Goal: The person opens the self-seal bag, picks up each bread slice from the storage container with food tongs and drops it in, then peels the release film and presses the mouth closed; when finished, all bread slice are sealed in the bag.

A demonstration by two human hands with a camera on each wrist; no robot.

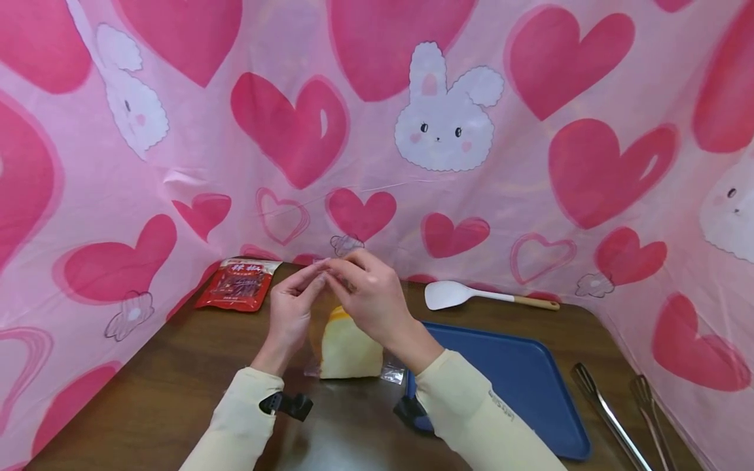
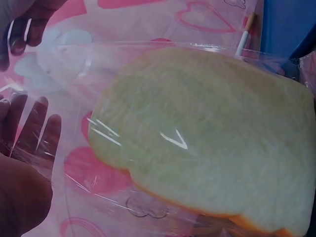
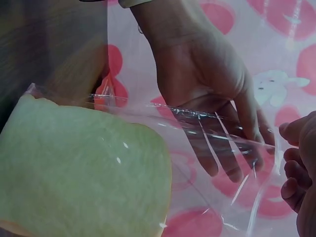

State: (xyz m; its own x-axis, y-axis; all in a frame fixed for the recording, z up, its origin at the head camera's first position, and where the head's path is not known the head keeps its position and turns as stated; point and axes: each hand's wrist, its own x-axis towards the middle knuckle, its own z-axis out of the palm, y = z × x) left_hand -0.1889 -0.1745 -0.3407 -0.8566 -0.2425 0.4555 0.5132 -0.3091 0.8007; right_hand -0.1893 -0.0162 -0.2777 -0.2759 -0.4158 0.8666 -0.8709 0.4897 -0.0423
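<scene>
A slice of white bread [image 1: 351, 350] with an orange crust stands upright inside a clear plastic bag [image 1: 392, 374], above the table. My left hand [image 1: 291, 306] pinches the bag's upper edge between thumb and index finger; its other fingers show through the film in the right wrist view. Opposite it, my right hand [image 1: 372, 297] holds the same edge, fingertips close to the left ones. The bread [image 2: 207, 133] fills much of the left wrist view, with the bag's slack film stretching from it toward both hands. The right hand's exact hold on the film is partly hidden.
A red food packet [image 1: 238, 286] lies at the back left. Behind the blue tray [image 1: 506, 373] is a white spatula [image 1: 450, 296] with a wooden handle. Two metal tongs [image 1: 612, 418] lie at the right. Pink heart-printed cloth [image 1: 377, 131] walls in the wooden table [image 1: 135, 392].
</scene>
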